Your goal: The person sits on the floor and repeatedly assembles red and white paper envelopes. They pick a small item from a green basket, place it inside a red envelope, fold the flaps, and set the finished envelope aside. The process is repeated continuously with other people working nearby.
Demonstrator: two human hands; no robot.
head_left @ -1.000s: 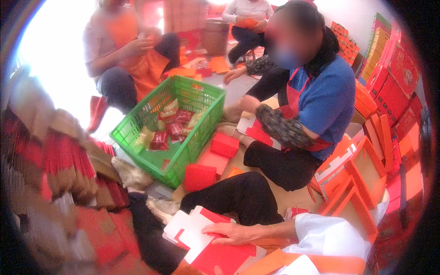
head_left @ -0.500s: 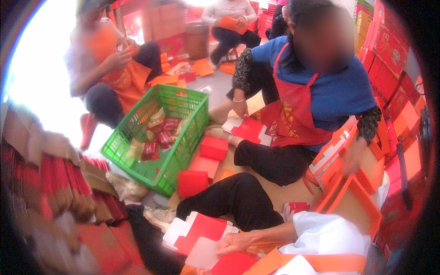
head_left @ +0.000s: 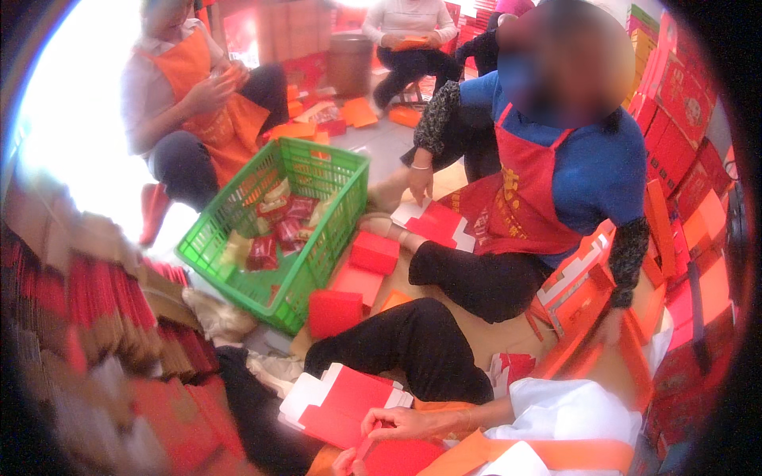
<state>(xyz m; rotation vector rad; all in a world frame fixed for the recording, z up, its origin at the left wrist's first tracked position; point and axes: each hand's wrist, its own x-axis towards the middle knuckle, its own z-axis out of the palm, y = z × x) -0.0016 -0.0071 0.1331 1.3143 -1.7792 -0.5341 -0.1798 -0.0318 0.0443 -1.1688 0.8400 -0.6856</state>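
My right hand (head_left: pixel 389 423) reaches in from the right, out of a white sleeve, its fingers bent at the edge of a red cardboard box (head_left: pixel 405 458) low in front of me. At the lower edge my left hand (head_left: pixel 348 462) shows only in part, its fingers pinching the same box's upturned red flap. Just beyond them, a flat red box blank (head_left: pixel 349 404) with white flaps lies over my dark-trousered legs. An orange band and a white piece partly cover the box's right side.
Ahead stands a green crate (head_left: pixel 321 262) holding red and pale packets. Folded red boxes (head_left: pixel 375 252) sit beside it. A co-worker in a red apron (head_left: pixel 520 198) sits opposite, one hand among orange cartons. Stacked cardboard (head_left: pixel 103 317) fills the left; others work farther back.
The pale inner face of the flap under my right hand has turned up to a red edge. My left fingers have come into view. The co-worker's arm has lowered among the orange cartons.
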